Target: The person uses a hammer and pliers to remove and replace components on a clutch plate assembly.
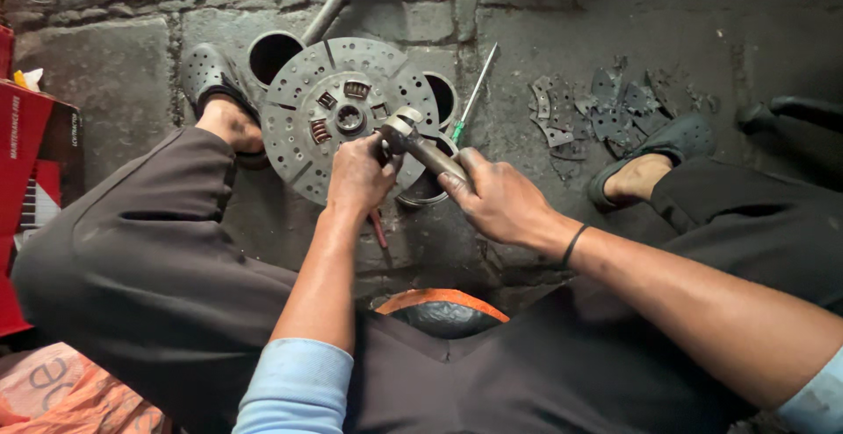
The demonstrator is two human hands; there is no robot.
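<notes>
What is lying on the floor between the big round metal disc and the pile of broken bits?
In the head view, a green-handled screwdriver lies on the stone floor between the clutch disc and the broken lining pieces.

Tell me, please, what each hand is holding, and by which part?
The right hand grips a hammer by its handle. The left hand holds a red-handled tool upright against the clutch disc.
</notes>
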